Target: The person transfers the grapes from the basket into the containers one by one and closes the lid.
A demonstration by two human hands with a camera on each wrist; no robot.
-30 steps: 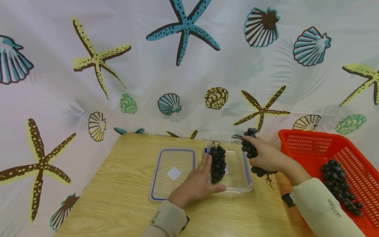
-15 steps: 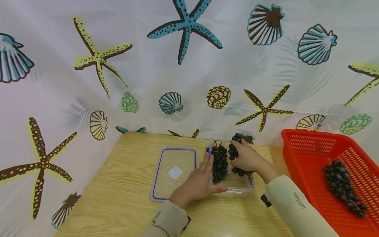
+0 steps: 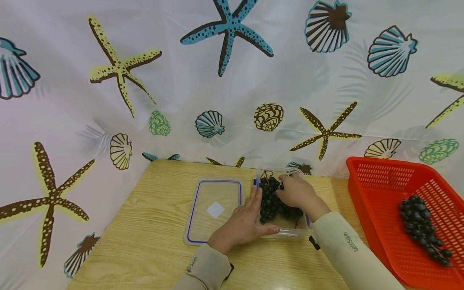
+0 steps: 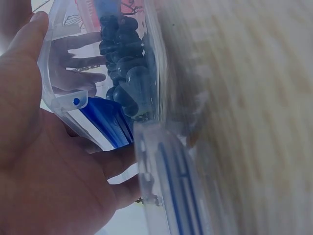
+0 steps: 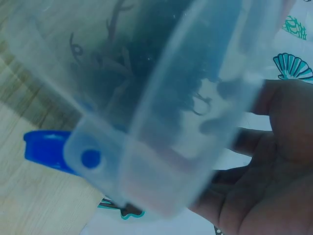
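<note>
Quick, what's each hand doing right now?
Left hand: open, resting against the box.
Right hand: holding grapes inside the box.

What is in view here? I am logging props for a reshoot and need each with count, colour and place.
Container: one, clear with blue clips, table middle.
Grape bunches: two, dark, inside container.
Lid: one, clear with blue rim, left of container.
Basket: one, red, right.
Loose bunch: one, dark, in basket.
Table: one, light wood.
Curtain: one, white with seashell print, behind.
Left hand: against container's left wall.
Right hand: on the grapes.
</note>
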